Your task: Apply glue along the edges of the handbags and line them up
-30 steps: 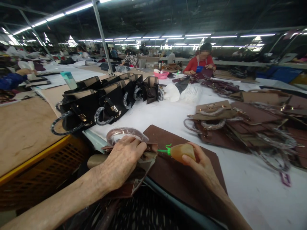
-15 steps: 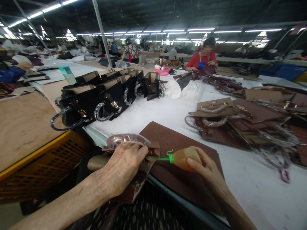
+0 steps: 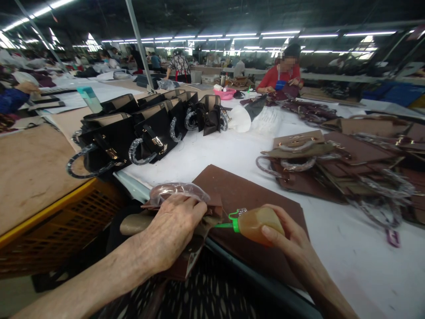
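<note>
Nearest, below the hands, is a dark cloth (image 3: 212, 292) with small pale marks. Above it, the left hand (image 3: 179, 223) has its fingers bent closely over a brown bag (image 3: 214, 202), smooth like leather, with creased lining; its curved handle (image 3: 179, 190) is wrapped in shiny clear plastic. The right hand (image 3: 290, 232) is curled around a soft, rounded bottle (image 3: 259, 223) of amber colour, lying almost level. Its thin green nozzle (image 3: 224, 225) points at the bag's edge; whether they touch, I cannot tell. Beneath the bottle is a flat brown sheet (image 3: 239, 188) on the white table (image 3: 358, 266). At left is a yellow basket (image 3: 99, 201) with slotted walls. Farther are stiff black bags (image 3: 156, 122), a heap of brown bags (image 3: 361, 153), and a person in red (image 3: 270, 79).
</note>
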Demonstrator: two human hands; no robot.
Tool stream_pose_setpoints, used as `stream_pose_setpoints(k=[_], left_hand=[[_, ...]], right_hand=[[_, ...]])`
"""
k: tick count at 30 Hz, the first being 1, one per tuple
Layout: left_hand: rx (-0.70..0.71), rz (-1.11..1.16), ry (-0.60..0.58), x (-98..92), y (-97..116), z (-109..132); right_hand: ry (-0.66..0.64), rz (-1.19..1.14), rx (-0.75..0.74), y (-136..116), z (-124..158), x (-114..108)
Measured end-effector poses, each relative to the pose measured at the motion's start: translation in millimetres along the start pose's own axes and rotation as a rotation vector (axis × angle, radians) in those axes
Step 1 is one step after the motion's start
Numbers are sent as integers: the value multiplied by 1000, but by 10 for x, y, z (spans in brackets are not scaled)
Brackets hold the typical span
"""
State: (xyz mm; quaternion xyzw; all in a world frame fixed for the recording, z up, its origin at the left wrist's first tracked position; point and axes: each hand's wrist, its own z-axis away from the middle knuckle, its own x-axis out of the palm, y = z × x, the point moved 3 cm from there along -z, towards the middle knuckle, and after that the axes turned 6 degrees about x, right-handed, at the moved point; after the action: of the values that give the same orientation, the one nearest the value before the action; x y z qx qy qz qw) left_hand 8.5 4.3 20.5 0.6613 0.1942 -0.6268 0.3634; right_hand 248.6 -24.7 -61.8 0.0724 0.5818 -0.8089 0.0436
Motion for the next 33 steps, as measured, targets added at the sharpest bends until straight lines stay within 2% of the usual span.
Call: stream_pose_setpoints(k=[4,12,22,26,31,33], left_hand=[[-3,-19,-9,-4,2,-14],[-11,-63,55,-9,-35,-29],[30,-51,107,26,-81,5],[42,-32,118,36,-85,16],[35,-10,107,36,-80,37],[33,0,106,37,-78,48]], right_hand=[[24,26,-3,26,11,19],[62,263,-59,5,-35,61],[118,311,-94,46,-22,53],[72,271,-57,64,-24,22],[126,117,-19,2,-30,-33],[107,73,2,-7,-28,-17]])
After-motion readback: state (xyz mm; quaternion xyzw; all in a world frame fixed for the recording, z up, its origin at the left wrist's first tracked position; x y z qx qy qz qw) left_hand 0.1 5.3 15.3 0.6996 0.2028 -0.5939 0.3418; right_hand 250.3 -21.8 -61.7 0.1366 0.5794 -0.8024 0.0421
